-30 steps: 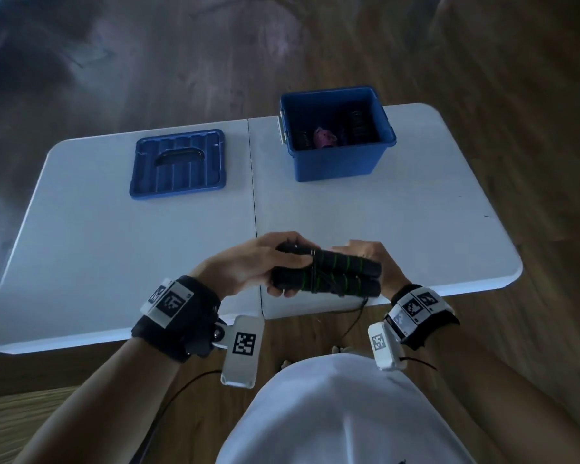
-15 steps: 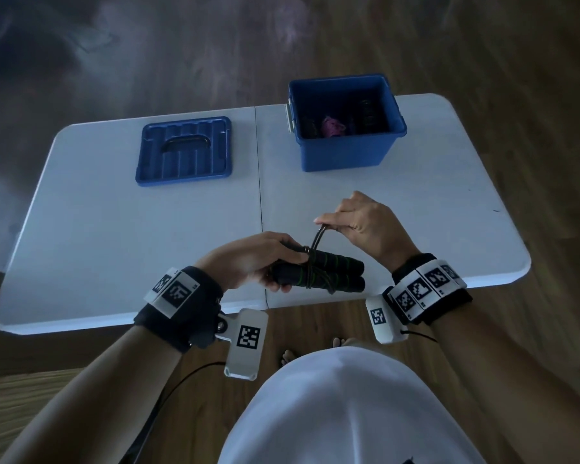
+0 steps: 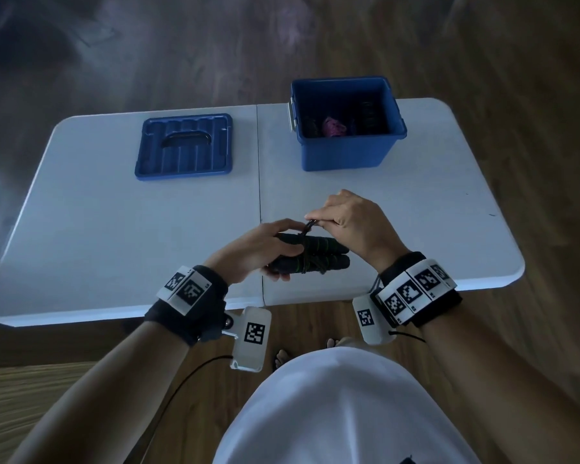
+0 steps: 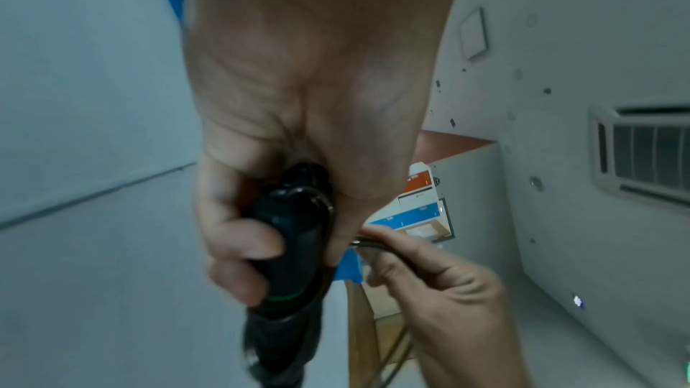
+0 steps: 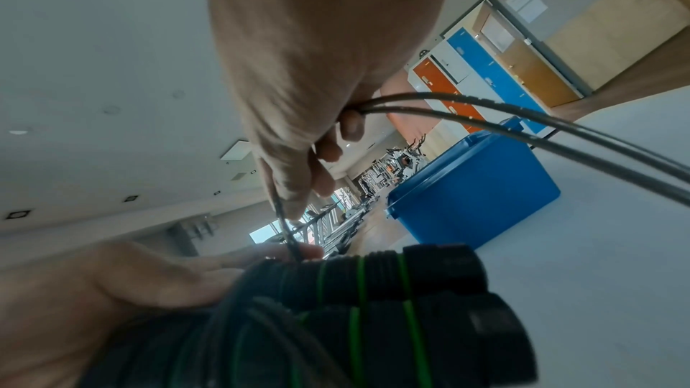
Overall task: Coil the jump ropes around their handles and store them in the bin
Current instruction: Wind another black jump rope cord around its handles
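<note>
Two black jump rope handles with green rings (image 3: 318, 254) (image 5: 392, 306) lie side by side, wrapped with dark rope, above the table's near edge. My left hand (image 3: 265, 249) (image 4: 239, 247) grips their left end. My right hand (image 3: 345, 222) (image 5: 317, 152) pinches a doubled loop of the rope (image 3: 307, 227) (image 5: 522, 126) just above the handles. The open blue bin (image 3: 345, 152) (image 5: 474, 202) stands at the table's far right; a pink rope bundle (image 3: 332, 125) and dark handles lie inside.
The bin's blue lid (image 3: 185, 145) lies flat on the far left half of the white folding table (image 3: 114, 229). Wooden floor surrounds the table. My white shirt fills the bottom of the head view.
My right hand went from under the handles' right end up over them, and now pinches the rope loop lower and closer to the handles. The left hand kept its grip.
</note>
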